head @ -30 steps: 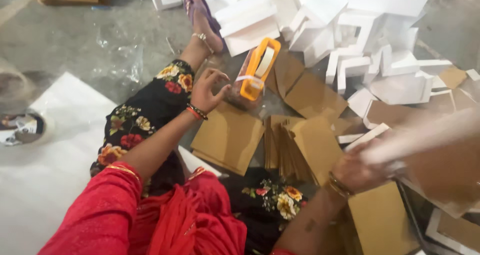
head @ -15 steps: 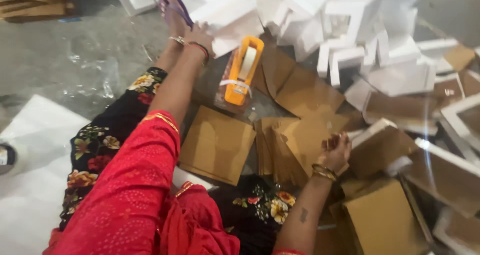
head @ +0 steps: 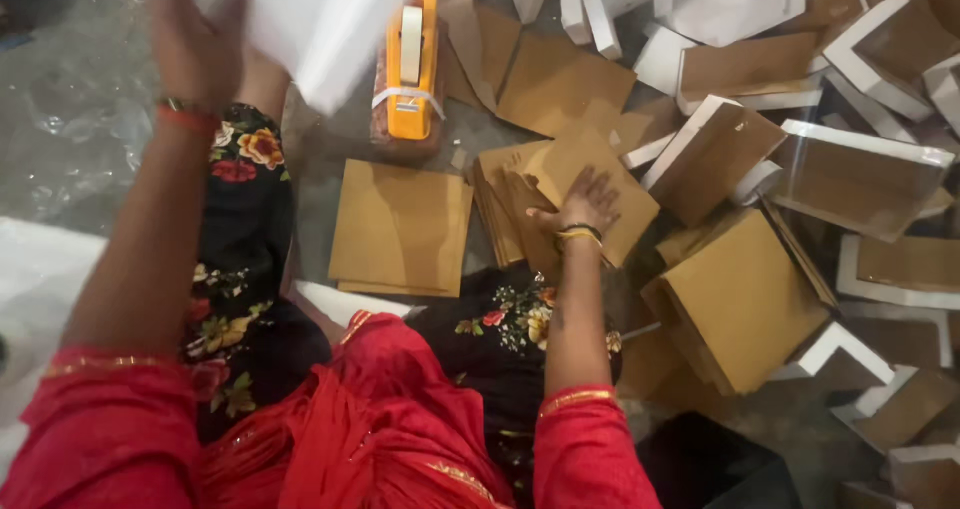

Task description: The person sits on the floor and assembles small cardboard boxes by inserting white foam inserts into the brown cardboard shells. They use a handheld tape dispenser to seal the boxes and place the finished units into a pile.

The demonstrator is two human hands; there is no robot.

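Left hand (head: 195,44) grips a large white flat cardboard sheet (head: 330,19), raised above the orange tape dispenser (head: 410,64). Sheet looks light, semi-stiff, flexes; hold at edge. Right hand (head: 588,199) lies open, flat on brown card stack (head: 570,194).

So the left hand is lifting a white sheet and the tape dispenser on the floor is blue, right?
Not quite. In the head view the tape dispenser is orange, not blue. The rest holds: the left hand is lifting a white sheet.
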